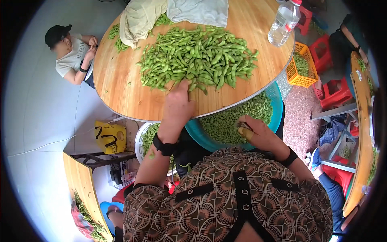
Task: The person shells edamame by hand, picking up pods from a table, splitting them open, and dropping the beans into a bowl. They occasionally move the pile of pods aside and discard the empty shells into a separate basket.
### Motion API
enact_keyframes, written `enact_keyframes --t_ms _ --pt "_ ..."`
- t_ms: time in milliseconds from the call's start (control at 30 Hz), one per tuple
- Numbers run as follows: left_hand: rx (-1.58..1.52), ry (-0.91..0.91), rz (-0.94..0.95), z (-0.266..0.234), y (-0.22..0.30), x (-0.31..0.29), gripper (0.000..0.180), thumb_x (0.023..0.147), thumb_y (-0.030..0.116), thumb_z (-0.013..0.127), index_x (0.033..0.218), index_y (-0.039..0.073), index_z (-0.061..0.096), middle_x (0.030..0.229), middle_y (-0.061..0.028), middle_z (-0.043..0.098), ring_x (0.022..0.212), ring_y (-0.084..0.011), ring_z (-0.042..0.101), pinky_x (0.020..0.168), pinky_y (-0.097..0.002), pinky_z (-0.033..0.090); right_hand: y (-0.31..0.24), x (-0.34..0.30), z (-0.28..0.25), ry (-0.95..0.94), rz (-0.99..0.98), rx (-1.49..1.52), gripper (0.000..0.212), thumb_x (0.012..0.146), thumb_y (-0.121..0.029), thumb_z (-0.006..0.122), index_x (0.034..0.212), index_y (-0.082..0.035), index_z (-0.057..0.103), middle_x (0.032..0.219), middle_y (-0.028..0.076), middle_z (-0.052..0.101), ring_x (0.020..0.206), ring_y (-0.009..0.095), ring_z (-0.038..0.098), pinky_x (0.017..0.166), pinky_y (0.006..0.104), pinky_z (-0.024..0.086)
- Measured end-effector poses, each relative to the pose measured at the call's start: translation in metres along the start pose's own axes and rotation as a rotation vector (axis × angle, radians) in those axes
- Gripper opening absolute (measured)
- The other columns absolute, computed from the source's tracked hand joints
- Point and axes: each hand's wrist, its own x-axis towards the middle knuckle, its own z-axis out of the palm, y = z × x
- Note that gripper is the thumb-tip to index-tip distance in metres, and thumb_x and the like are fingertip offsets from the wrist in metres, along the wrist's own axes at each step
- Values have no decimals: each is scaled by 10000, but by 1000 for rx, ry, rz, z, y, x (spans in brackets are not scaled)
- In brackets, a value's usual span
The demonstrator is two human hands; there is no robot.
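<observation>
A broad heap of green soybean pods [197, 56] lies on the round wooden table [121, 94]. At the heap's near edge is my left hand [178, 105], its fingers curled and closed among the pods; what they pinch, if anything, is hidden. Below the table edge a teal basin [276, 107] holds many shelled green beans [238, 119]. My right hand [260, 132] is over the basin's near right side, fingers bent together around something small that I cannot make out. A yellowish covering shows on one of its digits.
Cloths [197, 12] lie at the table's far side, and a water bottle [284, 24] stands at the right. A white basket [142, 139] with pods is left of the basin. An orange crate [308, 76] and red stools [336, 97] are rightward. Another person [74, 56] sits left.
</observation>
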Motion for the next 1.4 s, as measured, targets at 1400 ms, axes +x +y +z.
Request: enact_keyframes --t_ms 1400 --pt "-472 -93 291 -11 72 -47 307 962 94 531 1251 12 592 829 -34 646 647 -102 570 593 -230 466 -26 13 2 -182 169 967 226 991 -185 459 1190 -84 498 728 19 552 440 69 413 390 202 312"
